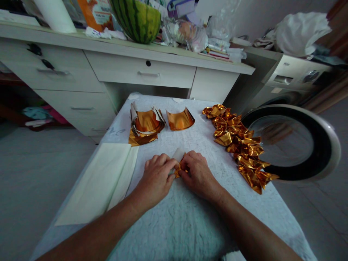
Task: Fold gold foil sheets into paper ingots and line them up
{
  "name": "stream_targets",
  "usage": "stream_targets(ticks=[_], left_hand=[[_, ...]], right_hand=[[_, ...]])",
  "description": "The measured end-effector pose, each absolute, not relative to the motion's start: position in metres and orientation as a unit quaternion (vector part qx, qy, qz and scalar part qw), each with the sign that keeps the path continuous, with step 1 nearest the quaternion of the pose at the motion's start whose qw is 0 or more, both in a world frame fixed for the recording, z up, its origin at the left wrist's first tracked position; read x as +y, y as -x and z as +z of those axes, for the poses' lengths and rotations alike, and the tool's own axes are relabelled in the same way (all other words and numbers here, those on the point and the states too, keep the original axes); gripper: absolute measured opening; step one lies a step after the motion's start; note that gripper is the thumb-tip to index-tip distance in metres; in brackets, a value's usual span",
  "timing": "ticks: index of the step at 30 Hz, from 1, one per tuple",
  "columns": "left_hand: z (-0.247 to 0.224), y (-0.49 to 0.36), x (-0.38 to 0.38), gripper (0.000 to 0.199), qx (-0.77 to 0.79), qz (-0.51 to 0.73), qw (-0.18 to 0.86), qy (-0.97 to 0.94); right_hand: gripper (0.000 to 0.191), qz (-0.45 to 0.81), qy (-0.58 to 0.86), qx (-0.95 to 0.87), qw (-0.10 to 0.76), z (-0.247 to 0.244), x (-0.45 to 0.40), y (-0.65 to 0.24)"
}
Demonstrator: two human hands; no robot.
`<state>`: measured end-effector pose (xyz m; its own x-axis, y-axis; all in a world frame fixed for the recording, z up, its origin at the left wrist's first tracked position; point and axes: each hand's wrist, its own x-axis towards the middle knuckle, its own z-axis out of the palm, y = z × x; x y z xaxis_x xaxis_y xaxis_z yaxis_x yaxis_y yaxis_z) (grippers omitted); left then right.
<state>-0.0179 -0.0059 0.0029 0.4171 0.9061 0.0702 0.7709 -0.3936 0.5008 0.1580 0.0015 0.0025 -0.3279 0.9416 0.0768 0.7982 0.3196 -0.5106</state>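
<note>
Near the middle of the cloth-covered table (190,206), both of my hands meet over a small piece of gold foil paper (177,172). My left hand (158,173) pinches its left side, and my right hand (198,173) pinches the right. A whitish translucent piece (178,154) sticks up between the hands; its kind is unclear. Beyond them lies a single curled gold sheet (181,120), beside a stack of curled gold foil sheets (146,121). Folded gold foil pieces (236,141), crumpled in look, form a long row on the right. My fingertips partly hide the held foil.
Folded white paper sheets (100,177) lie along the table's left edge. Behind stands a white desk (163,54) bearing a cut watermelon (136,21) and plastic bags. A washing machine's open round door (292,141) reaches close to the table's right edge.
</note>
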Motion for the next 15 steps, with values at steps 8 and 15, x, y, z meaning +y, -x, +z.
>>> stream_targets(ticks=[8,15], left_hand=[[0.0006,0.0218,-0.0005,0.026,0.497,0.174,0.237,-0.817],[0.0034,0.0252,0.0014,0.027,0.493,0.147,0.255,-0.819]], right_hand=[[0.007,0.199,0.542,-0.801,0.160,0.0059,0.0018,-0.1594],[0.018,0.192,0.542,-0.803,0.159,0.0076,-0.0005,-0.1578]])
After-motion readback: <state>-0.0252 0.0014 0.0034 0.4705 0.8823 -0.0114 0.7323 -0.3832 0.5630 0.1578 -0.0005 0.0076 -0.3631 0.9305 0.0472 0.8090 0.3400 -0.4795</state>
